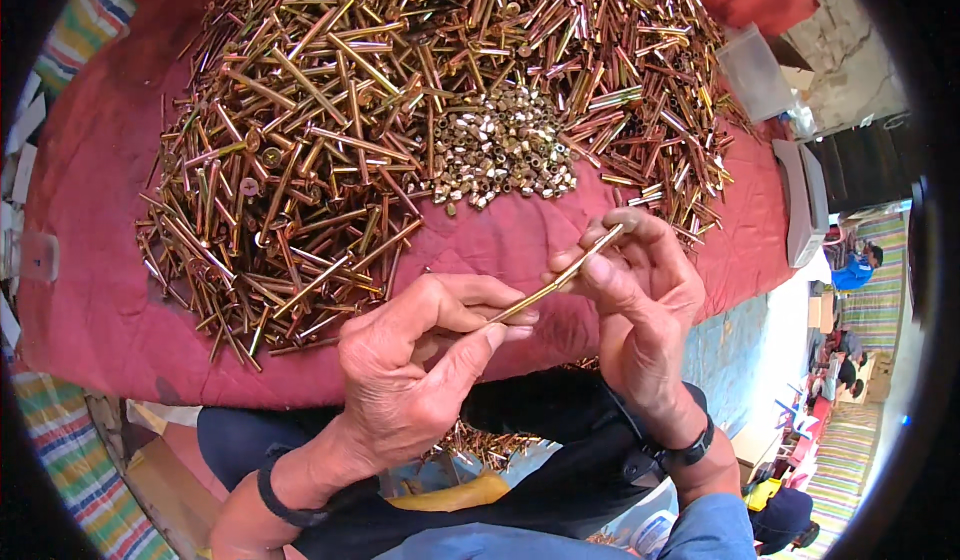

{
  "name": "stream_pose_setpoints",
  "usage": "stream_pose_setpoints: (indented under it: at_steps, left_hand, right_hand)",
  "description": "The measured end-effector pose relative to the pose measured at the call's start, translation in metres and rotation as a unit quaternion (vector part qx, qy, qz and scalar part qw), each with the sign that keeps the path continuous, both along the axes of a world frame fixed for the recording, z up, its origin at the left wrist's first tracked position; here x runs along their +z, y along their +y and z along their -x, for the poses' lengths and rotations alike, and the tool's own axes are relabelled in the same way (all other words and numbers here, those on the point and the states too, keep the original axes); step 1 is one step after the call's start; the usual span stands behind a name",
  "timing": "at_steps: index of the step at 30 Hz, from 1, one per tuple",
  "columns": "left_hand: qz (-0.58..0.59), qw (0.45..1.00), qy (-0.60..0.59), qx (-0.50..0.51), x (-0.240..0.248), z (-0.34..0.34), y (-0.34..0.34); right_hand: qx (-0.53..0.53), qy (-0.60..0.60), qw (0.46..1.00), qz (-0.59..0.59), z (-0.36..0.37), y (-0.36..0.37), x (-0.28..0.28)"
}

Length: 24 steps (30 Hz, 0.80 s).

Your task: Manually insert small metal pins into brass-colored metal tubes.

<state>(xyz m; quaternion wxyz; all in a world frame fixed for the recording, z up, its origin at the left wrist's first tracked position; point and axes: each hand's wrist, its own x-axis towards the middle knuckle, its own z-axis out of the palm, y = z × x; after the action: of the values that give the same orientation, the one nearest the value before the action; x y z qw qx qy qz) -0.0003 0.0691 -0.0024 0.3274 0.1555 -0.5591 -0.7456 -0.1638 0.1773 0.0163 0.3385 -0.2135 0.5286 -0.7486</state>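
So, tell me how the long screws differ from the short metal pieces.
The long screws are slender rods; the short metal pieces are stubby. The screws look mostly coppery gold; the pieces look paler and more silvery. The screws cover much of the red cloth; the pieces form one small patch. Both are shiny and lie loosely piled.
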Motion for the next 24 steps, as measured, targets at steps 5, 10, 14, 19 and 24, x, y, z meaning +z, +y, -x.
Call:
stream_pose_setpoints:
  at_steps: [5,10,14,19,24]
  left_hand:
    - [-0.175,0.982,0.021,-0.063,0.0,0.002,-0.007]
    - [-0.516,0.83,0.056,-0.203,-0.012,-0.004,-0.012]
    - [-0.384,0.896,-0.097,-0.199,-0.004,-0.002,-0.012]
    - [-0.343,0.912,-0.104,-0.201,0.006,-0.004,-0.015]
    - [-0.391,0.899,-0.088,-0.174,0.005,-0.006,-0.021]
  right_hand:
    - [0.019,0.101,0.994,-0.026,-0.017,0.002,0.003]
    - [0.159,0.497,0.853,-0.028,-0.017,-0.007,0.013]
    - [0.041,0.415,0.879,-0.231,0.018,-0.014,0.013]
    - [0.029,0.566,0.797,-0.21,0.07,-0.024,-0.022]
    - [0.043,0.713,0.674,-0.188,0.065,-0.033,-0.038]
